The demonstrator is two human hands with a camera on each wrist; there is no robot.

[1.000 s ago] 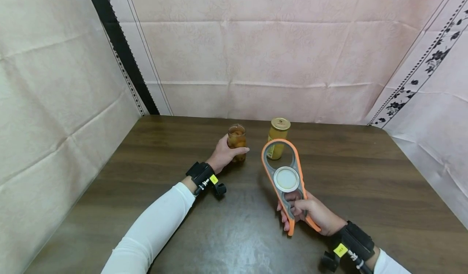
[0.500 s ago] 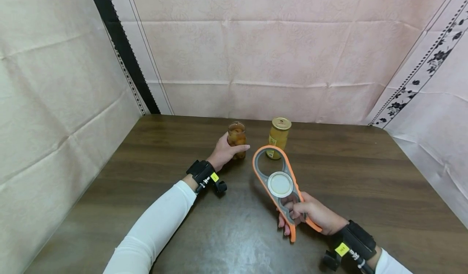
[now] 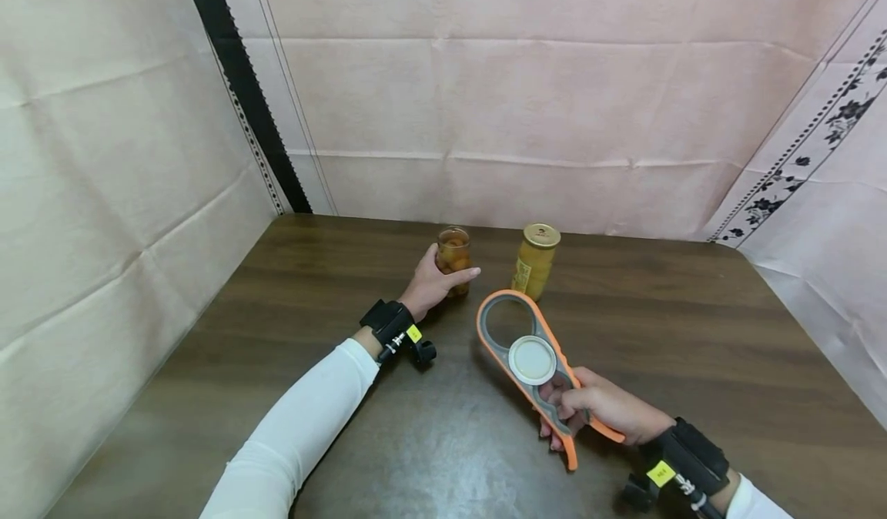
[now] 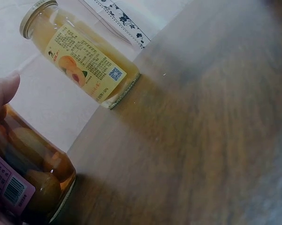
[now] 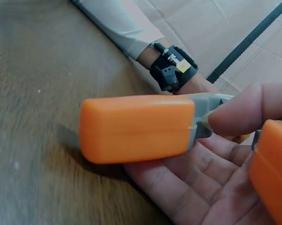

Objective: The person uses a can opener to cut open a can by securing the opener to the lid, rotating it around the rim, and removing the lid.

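Note:
My left hand point(image 3: 431, 284) grips a lidless glass jar point(image 3: 454, 252) of brownish fruit that stands upright on the table. In the left wrist view, that jar point(image 4: 56, 164) shows a pink label with a barcode. My right hand point(image 3: 596, 407) holds an orange and grey jar opener point(image 3: 545, 411) by its handles, thumb on the inner side. A round white lid point(image 3: 532, 359) sits in the opener's middle opening. The opener's larger ring lies just in front of a yellow fruit jar point(image 3: 537, 261) in the head view. One orange handle point(image 5: 136, 129) fills the right wrist view's centre.
The yellow jar stands capped with a gold lid point(image 3: 542, 235), its label point(image 4: 87, 63) picturing peaches. A brown wooden table point(image 3: 388, 442) carries everything. Pale cloth point(image 3: 527, 111) hangs behind and along both sides.
The jar opener with the lid has swung left and down, away from the yellow jar, in my right hand. My left hand stays on the fruit jar. The head view has shifted slightly.

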